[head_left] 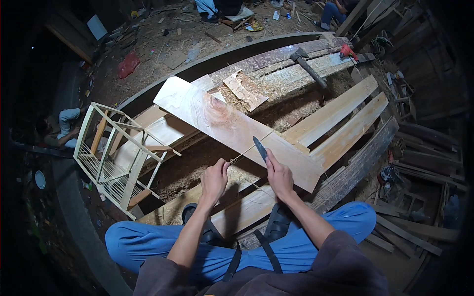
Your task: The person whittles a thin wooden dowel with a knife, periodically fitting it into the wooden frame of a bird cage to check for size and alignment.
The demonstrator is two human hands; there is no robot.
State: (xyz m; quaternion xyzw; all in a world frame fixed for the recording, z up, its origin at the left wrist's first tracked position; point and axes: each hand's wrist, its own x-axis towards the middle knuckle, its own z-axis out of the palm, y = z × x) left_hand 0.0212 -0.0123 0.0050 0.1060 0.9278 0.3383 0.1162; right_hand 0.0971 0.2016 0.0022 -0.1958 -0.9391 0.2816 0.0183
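Observation:
My left hand [216,178] is closed on a thin light wooden stick [249,148], which slants up to the right over a wide pale plank [187,106] with a reddish knot. My right hand [279,178] is closed round a knife [259,147], its dark blade pointing up and left, against or just beside the stick. The wide plank lies diagonally across narrower boards [328,113]. At the left stands a light wooden slatted frame [113,135].
An axe or hammer [308,66], a red tool [347,52], shavings and a bark-like offcut [244,91] lie on the far boards. Scrap wood [424,163] is piled at right. Other people [66,126] [333,15] sit at the left and back. My legs [345,222] are below my hands.

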